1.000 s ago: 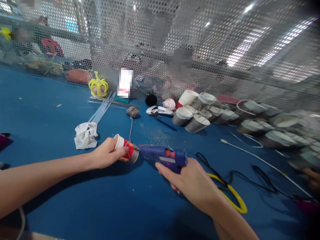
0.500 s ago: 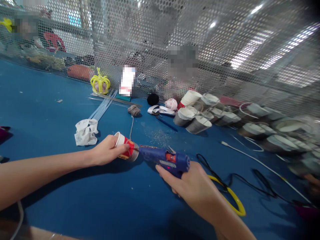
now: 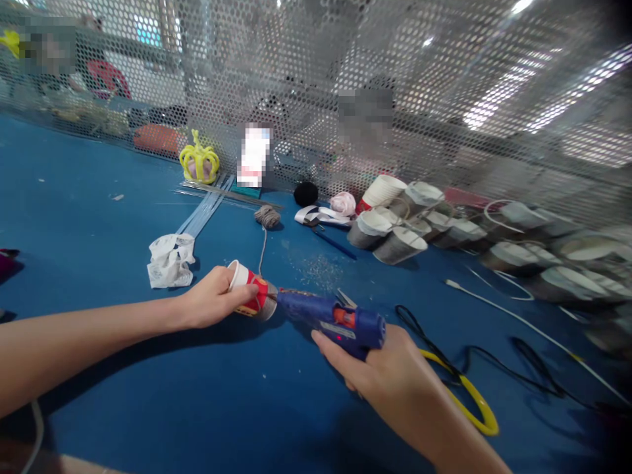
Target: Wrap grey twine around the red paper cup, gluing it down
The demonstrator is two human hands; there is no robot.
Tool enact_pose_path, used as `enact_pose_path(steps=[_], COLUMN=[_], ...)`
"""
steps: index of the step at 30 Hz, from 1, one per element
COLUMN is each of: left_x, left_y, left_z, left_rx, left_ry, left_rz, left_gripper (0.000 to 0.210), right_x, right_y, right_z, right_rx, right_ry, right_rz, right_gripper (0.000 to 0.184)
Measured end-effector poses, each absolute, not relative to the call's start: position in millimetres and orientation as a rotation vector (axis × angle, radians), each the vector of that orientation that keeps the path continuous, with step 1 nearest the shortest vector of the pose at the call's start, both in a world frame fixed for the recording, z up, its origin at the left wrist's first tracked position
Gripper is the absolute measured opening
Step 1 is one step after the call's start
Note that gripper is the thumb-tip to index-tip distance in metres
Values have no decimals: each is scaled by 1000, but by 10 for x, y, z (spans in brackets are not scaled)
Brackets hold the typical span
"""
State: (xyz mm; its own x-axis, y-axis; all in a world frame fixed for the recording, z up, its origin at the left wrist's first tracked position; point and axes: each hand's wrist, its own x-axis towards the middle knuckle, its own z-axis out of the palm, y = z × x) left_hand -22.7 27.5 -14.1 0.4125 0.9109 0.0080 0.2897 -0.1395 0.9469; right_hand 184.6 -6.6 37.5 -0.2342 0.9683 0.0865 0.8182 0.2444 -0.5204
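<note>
My left hand (image 3: 211, 297) is closed around a red and white paper cup (image 3: 251, 304), tipped on its side with its mouth toward the left. Grey yarn is wound around the cup's base end, and a strand runs from there back to a small grey yarn ball (image 3: 267, 216). In my right hand (image 3: 378, 365) is a blue hot glue gun (image 3: 330, 319) with a small red light lit. Its nozzle is at the yarn-covered part of the cup; whether it touches, I cannot tell.
Several grey-wrapped cups (image 3: 399, 245) stand at the right. Crumpled white paper (image 3: 171, 261) lies left, with clear sticks (image 3: 210, 205) behind it. A yellow crown-like ornament (image 3: 199, 163) and a phone (image 3: 254, 157) are near the perforated metal screen (image 3: 306, 66). Yellow-handled scissors (image 3: 476, 401) and a black cable (image 3: 498, 359) lie right.
Both hands keep their holds on the cup and the glue gun. The view shifts slightly, and the glue gun sits a little farther right in the picture.
</note>
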Motion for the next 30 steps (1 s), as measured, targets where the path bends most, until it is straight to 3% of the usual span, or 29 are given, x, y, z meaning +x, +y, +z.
enact_pose_path(steps=[15,30], left_x=[-226,-229], left_y=[268,275], left_z=[-163,-153], left_rx=[1528,1594], left_ry=[968,1088], left_rz=[802,780], left_gripper=[27,29], right_x=[1896,1863], right_y=[-116,-122], right_z=[312,388], right_rx=[-1332,-1533], right_ry=[-2305,-2278], right_rz=[131,358], right_gripper=[23,23])
